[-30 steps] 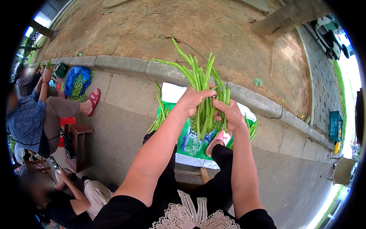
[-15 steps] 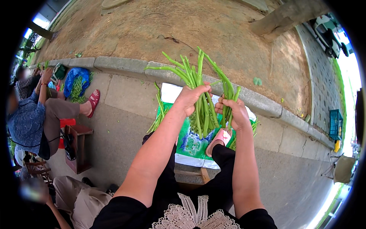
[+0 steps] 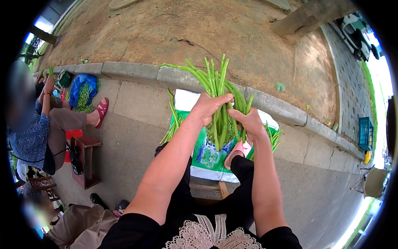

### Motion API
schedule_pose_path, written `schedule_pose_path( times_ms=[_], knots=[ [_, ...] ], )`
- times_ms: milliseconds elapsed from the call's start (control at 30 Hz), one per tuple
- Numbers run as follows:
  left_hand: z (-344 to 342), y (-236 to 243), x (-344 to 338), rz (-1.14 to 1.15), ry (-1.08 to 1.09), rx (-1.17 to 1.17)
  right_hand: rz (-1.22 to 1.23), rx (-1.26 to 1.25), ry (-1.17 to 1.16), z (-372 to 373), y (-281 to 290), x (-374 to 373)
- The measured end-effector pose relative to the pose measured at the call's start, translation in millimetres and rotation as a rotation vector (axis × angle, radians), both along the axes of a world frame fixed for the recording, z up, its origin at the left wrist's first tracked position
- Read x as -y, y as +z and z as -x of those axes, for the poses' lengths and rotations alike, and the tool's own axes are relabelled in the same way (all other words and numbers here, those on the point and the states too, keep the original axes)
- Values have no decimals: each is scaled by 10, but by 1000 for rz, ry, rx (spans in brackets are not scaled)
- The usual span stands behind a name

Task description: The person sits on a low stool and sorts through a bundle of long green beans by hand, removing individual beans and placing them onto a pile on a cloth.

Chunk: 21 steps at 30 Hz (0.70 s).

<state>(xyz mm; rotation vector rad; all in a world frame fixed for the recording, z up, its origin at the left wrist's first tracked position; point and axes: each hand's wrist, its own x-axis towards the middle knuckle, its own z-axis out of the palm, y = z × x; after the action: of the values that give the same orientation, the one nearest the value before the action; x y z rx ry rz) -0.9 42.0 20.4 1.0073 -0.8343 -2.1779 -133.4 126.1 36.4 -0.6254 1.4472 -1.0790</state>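
Note:
Above a green and white plastic sheet [image 3: 213,159], my left hand [image 3: 208,108] is closed around a bunch of long green vegetable stems [image 3: 213,81]. My right hand [image 3: 250,121], close beside it, grips a smaller bundle of the same stems [image 3: 239,98]. The two bundles meet and overlap at their middles, both standing roughly upright. Below them, partly hidden, lies a heap of small green trimmings [image 3: 212,135]. More stems lie at the sheet's left edge [image 3: 171,124] and others at its right edge [image 3: 273,140]. A pink sandal [image 3: 233,157] is on my foot.
A stone kerb [image 3: 132,74] runs beyond the sheet, with bare soil behind it. At left, a seated person in blue [image 3: 27,143] holds stems near a blue bag of greens [image 3: 83,89] and a wooden stool [image 3: 86,159]. A teal crate [image 3: 365,135] stands far right.
My right hand has brought its bundle leftward against the stems in my left hand, closing the gap. The seated person in blue has leaned, and another at lower left has shifted.

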Motion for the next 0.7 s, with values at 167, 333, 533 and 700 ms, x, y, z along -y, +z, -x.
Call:
schedule_pose_path(
  times_ms=[167,333,533,700],
  knots=[
    [-13,-3,8,-34,-49,15,25,41,-81,-4,36,21],
    [-11,3,16,-54,-40,88,-5,106,-218,212,9,-12],
    [-36,-50,63,-83,97,96,243,346,-437,436,-60,-72],
    [19,-87,36,-56,132,53,105,380,-203,90,-4,-28]
  ],
)
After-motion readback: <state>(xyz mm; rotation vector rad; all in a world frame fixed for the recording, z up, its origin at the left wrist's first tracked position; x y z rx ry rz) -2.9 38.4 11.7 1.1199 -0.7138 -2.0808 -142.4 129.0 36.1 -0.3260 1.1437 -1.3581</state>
